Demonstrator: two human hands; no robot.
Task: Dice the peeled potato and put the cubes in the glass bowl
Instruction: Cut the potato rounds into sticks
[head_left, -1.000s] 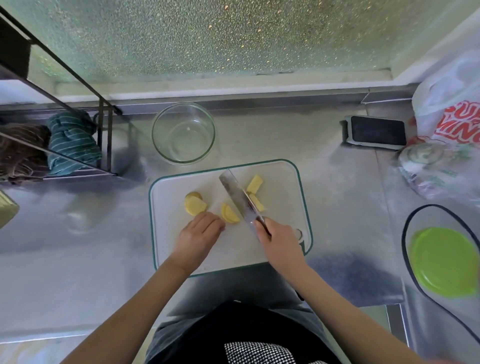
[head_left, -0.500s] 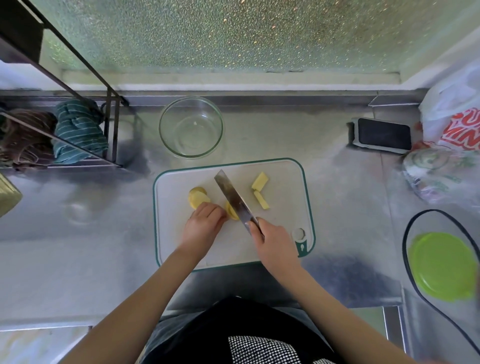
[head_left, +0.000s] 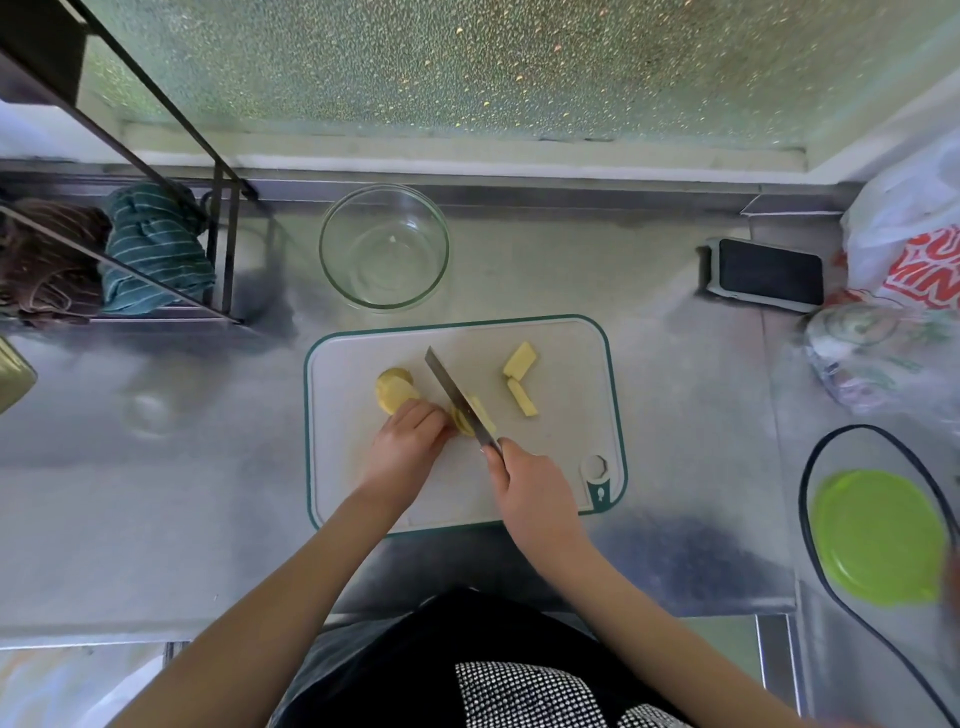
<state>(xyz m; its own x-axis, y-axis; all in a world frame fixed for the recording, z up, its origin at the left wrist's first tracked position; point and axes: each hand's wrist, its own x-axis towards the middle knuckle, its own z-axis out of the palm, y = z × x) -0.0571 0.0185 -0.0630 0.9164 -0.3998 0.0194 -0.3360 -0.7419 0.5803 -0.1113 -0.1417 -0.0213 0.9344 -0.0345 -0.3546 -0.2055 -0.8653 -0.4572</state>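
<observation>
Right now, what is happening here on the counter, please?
A person is cutting a peeled potato on the cutting board. The right hand grips the knife, whose blade is on a potato slice that the left hand steadies. More slices lie to the left, and two cut strips to the right. The glass bowl behind the board holds no potato yet.

Potato piece being cut (head_left: 470, 415): pale yellow, mid-board, partly under the knife blade (head_left: 457, 397). Two round slabs stacked (head_left: 395, 391) at left of it. Two cut sticks (head_left: 521, 382) at right, apart from the rest. Glass bowl (head_left: 384, 247): clear, upright, just beyond the cutting board (head_left: 571, 364).
</observation>
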